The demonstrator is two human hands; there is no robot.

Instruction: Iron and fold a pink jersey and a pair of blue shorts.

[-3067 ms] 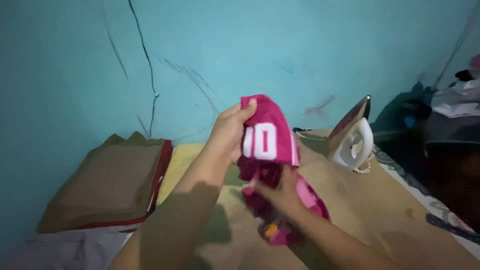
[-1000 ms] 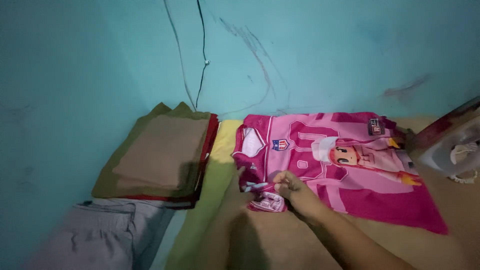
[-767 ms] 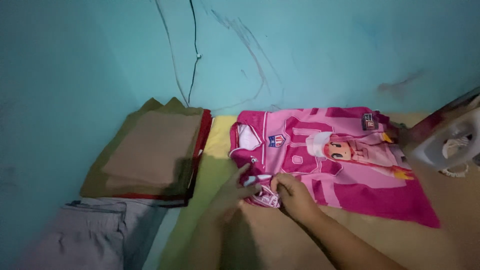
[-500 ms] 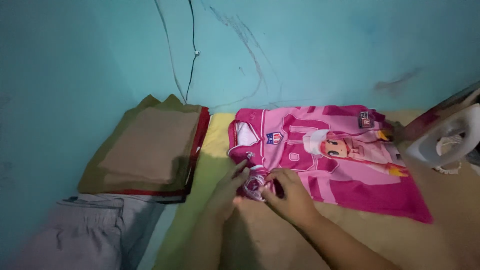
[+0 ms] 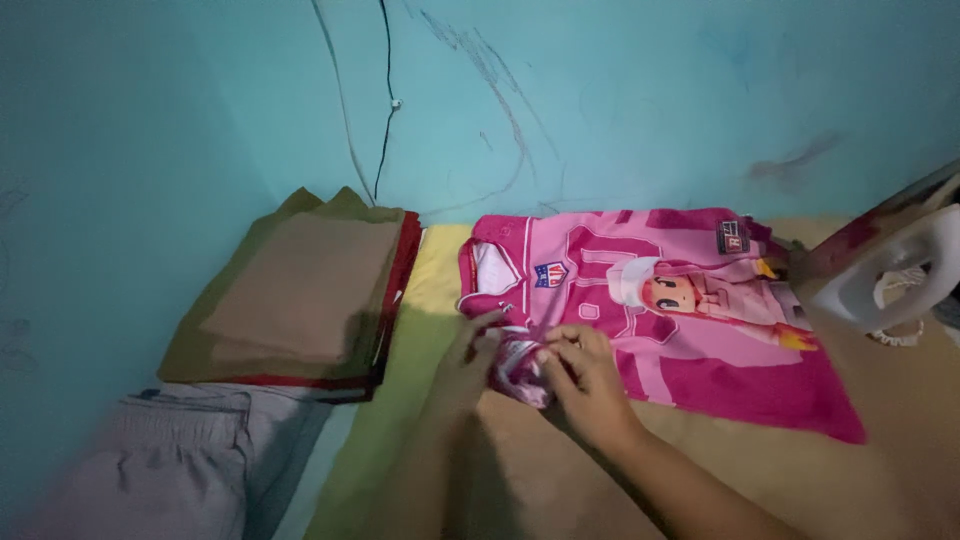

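Observation:
A pink jersey with a cartoon figure and a shield badge lies spread flat on the padded board, collar to the left. Its near sleeve is bunched up at the lower left corner. My left hand pinches that sleeve from the left side. My right hand grips the same bunched sleeve from the right, fingers curled over the cloth. Both forearms reach in from the bottom of the view.
A stack of folded olive and brown cloth with a red edge sits at the left. Grey folded trousers lie below it. A white iron stands upright at the right edge. A teal wall with a black cable runs behind.
The jersey, once held bunched in the air, now lies flat on the board. In the last second my left hand joined the right at the near sleeve, and both gathered it.

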